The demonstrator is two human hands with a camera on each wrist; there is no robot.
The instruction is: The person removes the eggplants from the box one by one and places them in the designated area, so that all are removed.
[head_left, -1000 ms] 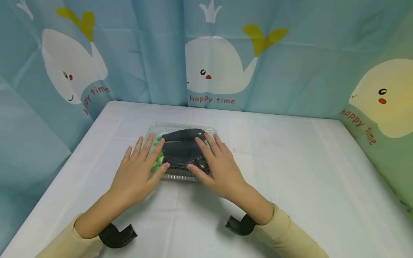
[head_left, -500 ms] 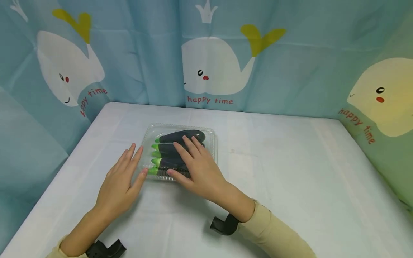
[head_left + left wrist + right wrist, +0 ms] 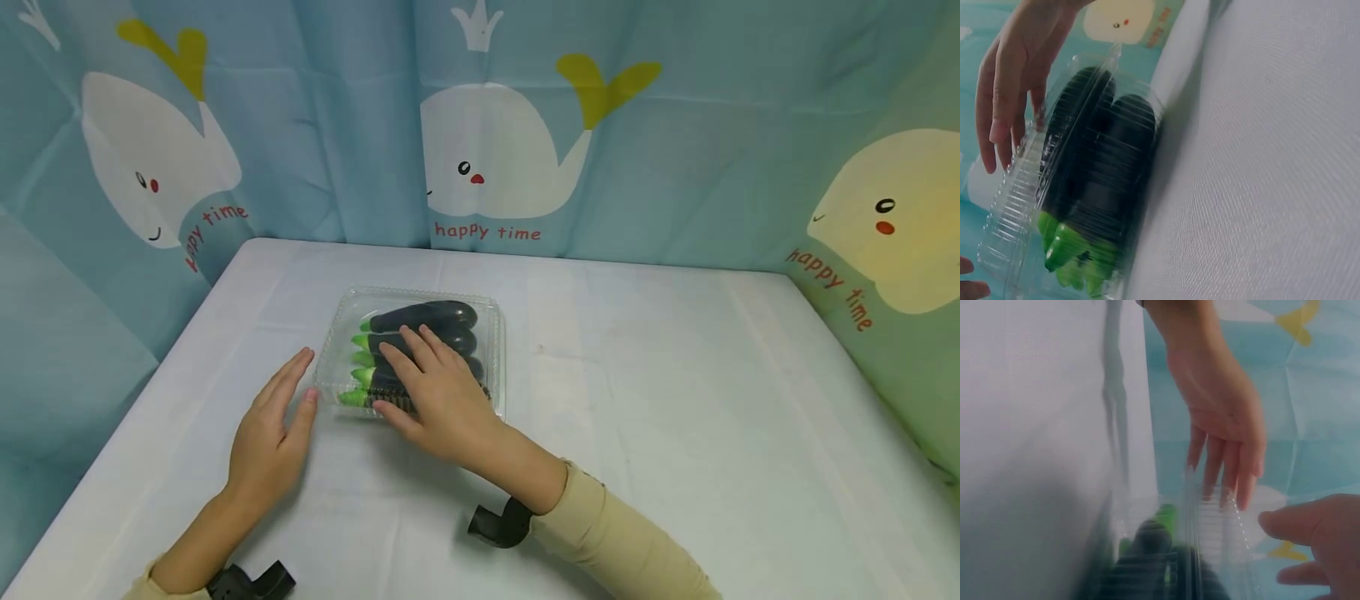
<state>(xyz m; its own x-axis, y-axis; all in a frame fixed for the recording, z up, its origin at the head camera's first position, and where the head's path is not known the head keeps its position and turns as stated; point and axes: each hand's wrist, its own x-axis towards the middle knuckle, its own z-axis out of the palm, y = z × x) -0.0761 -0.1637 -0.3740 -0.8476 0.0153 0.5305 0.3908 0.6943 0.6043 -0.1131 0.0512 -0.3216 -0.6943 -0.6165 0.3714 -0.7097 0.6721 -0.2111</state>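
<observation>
A clear plastic clamshell box (image 3: 336,337) lies on the table, its lid down. Inside are several dark eggplants (image 3: 431,315), their green stem ends pointing left. My left hand (image 3: 268,437) is at the box's left edge, fingers extended, fingertips close to the side. The right hand (image 3: 444,402) spreads over the lid with fingers apart, hiding part of the eggplants. In the left wrist view, the right hand (image 3: 1013,81) hangs over the ridged lid. The right wrist view has the left hand (image 3: 1225,419) at the box's far end, fingertips at the rim.
A white cloth (image 3: 675,417) covers the table. Behind it hangs a blue curtain (image 3: 337,125) printed with whales. A black wrist mount (image 3: 501,523) is on the right wrist and another black mount (image 3: 253,581) on the left.
The left hand has moved left, from over the lid to the box's left edge. My right hand has also shifted left across the lid. The box keeps its place.
</observation>
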